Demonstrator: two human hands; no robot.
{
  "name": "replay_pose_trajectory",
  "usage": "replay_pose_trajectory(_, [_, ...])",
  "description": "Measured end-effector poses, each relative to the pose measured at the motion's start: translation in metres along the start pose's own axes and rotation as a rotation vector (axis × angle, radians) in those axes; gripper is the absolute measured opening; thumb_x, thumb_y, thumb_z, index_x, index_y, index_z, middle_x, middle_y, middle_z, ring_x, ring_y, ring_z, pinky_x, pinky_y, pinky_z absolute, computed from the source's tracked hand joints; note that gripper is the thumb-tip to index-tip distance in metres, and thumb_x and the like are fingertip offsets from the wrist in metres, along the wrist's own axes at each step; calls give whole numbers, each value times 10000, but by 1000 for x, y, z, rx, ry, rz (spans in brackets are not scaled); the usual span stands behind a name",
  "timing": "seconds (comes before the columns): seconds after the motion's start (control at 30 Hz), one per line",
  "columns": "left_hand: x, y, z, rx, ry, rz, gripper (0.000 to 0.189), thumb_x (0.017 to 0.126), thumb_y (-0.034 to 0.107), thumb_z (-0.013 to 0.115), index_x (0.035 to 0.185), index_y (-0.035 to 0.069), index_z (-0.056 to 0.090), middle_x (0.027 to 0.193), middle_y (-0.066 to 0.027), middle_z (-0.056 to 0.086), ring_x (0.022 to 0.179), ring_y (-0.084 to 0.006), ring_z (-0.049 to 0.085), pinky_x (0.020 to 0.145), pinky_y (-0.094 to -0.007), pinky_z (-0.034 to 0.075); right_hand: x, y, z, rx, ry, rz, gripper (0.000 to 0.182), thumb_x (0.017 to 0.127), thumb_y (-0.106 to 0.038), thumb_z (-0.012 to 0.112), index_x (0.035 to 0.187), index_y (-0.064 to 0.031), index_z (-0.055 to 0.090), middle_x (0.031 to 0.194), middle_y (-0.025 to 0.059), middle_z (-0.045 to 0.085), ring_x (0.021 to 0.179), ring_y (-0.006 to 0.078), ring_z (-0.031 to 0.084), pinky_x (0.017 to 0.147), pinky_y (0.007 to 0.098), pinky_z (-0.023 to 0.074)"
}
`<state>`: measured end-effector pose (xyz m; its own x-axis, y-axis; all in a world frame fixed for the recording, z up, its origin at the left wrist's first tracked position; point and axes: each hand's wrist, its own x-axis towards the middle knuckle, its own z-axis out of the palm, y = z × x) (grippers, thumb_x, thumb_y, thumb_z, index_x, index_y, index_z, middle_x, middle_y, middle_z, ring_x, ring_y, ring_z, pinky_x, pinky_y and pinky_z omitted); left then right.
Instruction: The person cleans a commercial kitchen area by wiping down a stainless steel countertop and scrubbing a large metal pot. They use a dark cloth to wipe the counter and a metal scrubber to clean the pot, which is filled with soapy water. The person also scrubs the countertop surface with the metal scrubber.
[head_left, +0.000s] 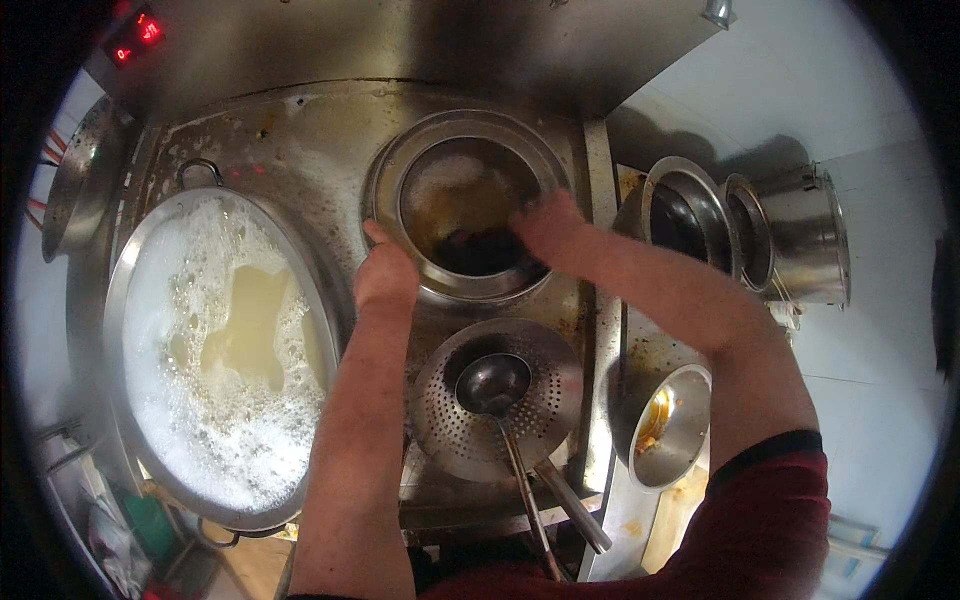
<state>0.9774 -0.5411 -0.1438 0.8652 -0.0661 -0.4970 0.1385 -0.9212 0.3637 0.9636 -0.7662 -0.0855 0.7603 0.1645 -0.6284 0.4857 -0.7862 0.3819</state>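
Note:
A round metal basin (472, 287) with a wide rim and dark liquid inside stands on the steel stove top. My left hand (386, 270) is at its lower left rim, one finger extended along the edge; whether it grips the rim is unclear. My right hand (547, 229), blurred, is over the basin's right inner side, fingers curled downward, and what it holds, if anything, is hidden. Nearer me, a metal ladle (493, 384) rests in a perforated metal strainer (551, 397), both handles pointing towards me.
At the left is a large two-handled pan (116, 300) of foamy, pale liquid. Several metal pots, including a tall pot (806, 240), are at the right. Below them sits a metal bowl (694, 442) with orange-brown residue. A steel backsplash (375, 45) rises behind the stove.

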Motion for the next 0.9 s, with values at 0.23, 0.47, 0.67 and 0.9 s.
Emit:
replay_pose_trajectory(0.23, [7,-2,6,-5,-3,37,743,943,142,442,1443,-101,-51,1096,-284,626,966,-376,650,840,-447,531,111,66,20,-27,757,329,216,840,-200,550,1035,-123,596,1144,110,586,1114,274,536,874,428,451])
replay_pose_trajectory(0.47, [1,-6,2,-48,-26,4,748,960,172,442,1436,-110,-61,1077,-277,634,954,-371,656,825,-446,537,51,39,22,163,158,307,181,831,-168,603,974,-97,688,1031,152,663,994,295,632,771,434,527])
replay_pose_trajectory(0.67, [-3,-8,0,-2,-21,2,719,950,171,428,1452,-82,-20,1125,-251,631,989,-343,655,857,-426,524,22,-39,4,675,-25,-211,501,769,-224,676,1186,8,522,1020,224,651,988,378,626,807,441,509])
replay_pose_trajectory(0.9, [8,-2,3,1,-21,40,800,932,163,460,1425,-109,-108,1107,-277,622,1015,-378,631,888,-433,500,138,-97,18,1352,737,235,554,862,-276,600,1258,52,395,1147,293,578,1052,432,579,901,489,446])
